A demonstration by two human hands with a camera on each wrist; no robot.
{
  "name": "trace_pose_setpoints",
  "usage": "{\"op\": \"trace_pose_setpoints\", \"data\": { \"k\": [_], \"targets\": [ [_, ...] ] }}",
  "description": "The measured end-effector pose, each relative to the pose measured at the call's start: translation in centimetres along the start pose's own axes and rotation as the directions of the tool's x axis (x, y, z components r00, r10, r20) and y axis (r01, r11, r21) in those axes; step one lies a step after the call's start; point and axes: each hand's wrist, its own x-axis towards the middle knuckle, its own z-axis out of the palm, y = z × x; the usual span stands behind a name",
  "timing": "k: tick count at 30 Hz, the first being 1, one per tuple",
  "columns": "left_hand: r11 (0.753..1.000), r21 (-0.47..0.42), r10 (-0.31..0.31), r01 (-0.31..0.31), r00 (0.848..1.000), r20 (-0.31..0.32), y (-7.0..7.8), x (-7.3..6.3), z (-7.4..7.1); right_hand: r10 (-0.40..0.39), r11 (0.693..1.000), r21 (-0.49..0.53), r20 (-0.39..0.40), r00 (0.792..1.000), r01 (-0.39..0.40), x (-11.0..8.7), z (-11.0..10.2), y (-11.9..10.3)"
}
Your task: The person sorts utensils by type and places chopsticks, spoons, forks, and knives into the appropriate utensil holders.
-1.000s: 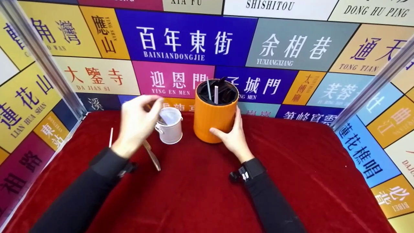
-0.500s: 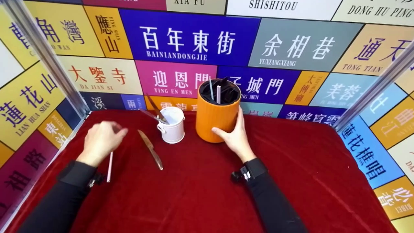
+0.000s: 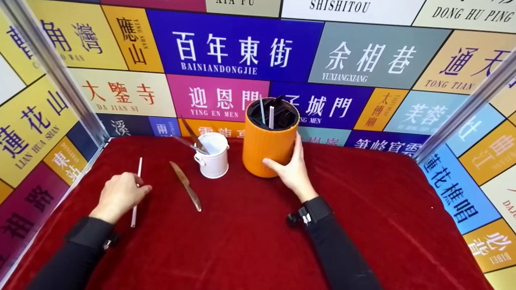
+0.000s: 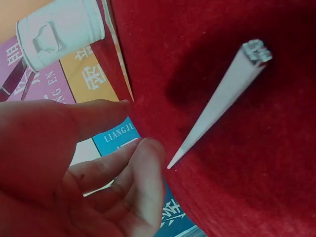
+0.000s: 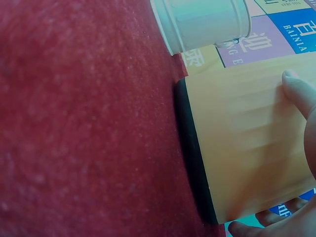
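Observation:
My left hand (image 3: 121, 194) hovers at a slim white stick (image 3: 134, 215), perhaps a chopstick, that lies on the red cloth. In the left wrist view the thumb and relaxed fingers stand apart with nothing between them, and the white stick shows just beyond the fingertips. With thumb on one side and fingers round the other, my right hand (image 3: 293, 173) grips an orange knife holder (image 3: 262, 151) that stands upright on the cloth. Black filling shows in its top, where a pale stick (image 3: 271, 117) and a thin bluish one (image 3: 262, 111) stick up.
Left of the holder stands a small white bucket (image 3: 214, 161) with side handles; knife-like utensils (image 3: 188, 131) lean out of it. A knife (image 3: 186, 185) lies on the red cloth (image 3: 250, 233) between bucket and left hand. Printed panels (image 3: 238, 44) wall the back and sides.
My left hand has moved from beside the white bucket, left and down to the white stick. The utensils and knife it covered now show. My right hand keeps its grip on the holder.

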Motion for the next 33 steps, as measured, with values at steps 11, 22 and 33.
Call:
{"op": "trace_pose_setpoints", "data": {
  "k": [11,22,33],
  "targets": [
    [1.000,-0.010,-0.029,0.029,0.999,0.029,-0.9,0.1,0.8,-0.019,1.000,0.012,-0.001,1.000,0.019,-0.1,0.1,-0.2],
    [0.997,-0.028,-0.066,0.066,0.998,-0.010,-2.5,0.8,1.0,-0.008,1.000,0.016,-0.003,1.000,0.008,0.0,0.0,-0.1],
    [0.994,-0.019,-0.109,0.109,0.994,0.002,-3.2,1.4,1.1,0.000,1.000,0.027,0.001,1.000,0.000,0.0,0.0,0.0]
  ]
}}
